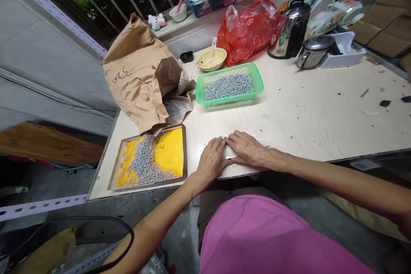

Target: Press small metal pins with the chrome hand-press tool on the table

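Near the table's front edge, my left hand (210,158) and my right hand (245,150) meet at their fingertips. Between and partly under them lies a thin silvery metal piece (230,156); both hands are closed around or pressed on it, and most of it is hidden. Left of my hands, a shallow tray (184,150) with a yellow bottom holds a heap of small metal pins (144,162). Beyond my hands stands a green plastic basket (229,102) with many similar pins (229,85) inside.
An open brown paper bag (135,81) with pins spilling out leans behind the tray. Along the back are a yellow bowl (218,61), a red plastic bag (247,30), a kettle (289,30), a metal pot (313,53) and a white plastic tray (345,58). Dark scraps lie at the right.
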The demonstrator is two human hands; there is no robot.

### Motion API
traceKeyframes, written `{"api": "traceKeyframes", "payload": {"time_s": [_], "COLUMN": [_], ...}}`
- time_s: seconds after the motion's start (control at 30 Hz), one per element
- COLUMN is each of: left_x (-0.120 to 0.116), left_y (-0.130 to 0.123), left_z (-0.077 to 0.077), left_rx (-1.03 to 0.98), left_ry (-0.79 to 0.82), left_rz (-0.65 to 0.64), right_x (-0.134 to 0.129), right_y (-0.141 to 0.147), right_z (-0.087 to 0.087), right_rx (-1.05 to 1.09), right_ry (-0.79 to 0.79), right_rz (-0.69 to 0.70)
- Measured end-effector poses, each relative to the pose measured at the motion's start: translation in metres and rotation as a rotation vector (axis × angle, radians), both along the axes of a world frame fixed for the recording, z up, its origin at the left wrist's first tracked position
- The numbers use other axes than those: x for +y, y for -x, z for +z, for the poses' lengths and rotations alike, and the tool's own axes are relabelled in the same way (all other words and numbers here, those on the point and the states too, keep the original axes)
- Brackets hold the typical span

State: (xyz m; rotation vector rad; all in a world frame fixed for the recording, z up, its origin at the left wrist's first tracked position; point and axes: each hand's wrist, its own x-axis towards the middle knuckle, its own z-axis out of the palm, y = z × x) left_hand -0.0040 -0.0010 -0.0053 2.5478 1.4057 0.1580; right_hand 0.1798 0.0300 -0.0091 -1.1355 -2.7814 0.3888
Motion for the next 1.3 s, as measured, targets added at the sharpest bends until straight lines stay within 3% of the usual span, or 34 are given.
{"api": "traceKeyframes", "payload": {"time_s": [0.2,0.33,0.63,0.8,0.9,1.03,1.17,1.3], "left_x": [0.02,0.027,0.032,0.033,0.021,-0.01,-0.039,-0.05], "left_y": [-0.002,-0.01,-0.022,-0.023,-0.021,-0.023,-0.033,-0.039], "left_z": [0.002,0.005,0.005,0.001,-0.007,-0.019,-0.026,-0.029], "left_rx": [0.095,0.149,0.187,0.161,0.078,-0.048,-0.14,-0.218], "left_ry": [0.071,0.084,0.109,0.077,-0.023,-0.123,-0.099,-0.036], "left_rz": [-0.082,-0.101,0.064,0.101,0.15,0.136,0.078,0.059], "right_x": [0.004,0.009,0.02,0.023,0.032,0.042,0.048,0.066], "right_y": [-0.01,-0.005,-0.002,-0.004,-0.012,-0.022,-0.016,-0.004], "right_z": [0.017,0.016,0.014,0.01,0.008,0.009,0.004,-0.003], "right_rx": [-0.149,-0.194,-0.178,-0.15,-0.09,-0.004,0.013,-0.059], "right_ry": [0.082,0.063,0.146,0.082,0.036,0.107,0.051,-0.055], "right_rz": [-0.066,-0.057,-0.035,-0.053,-0.029,0.053,-0.008,-0.01]}}
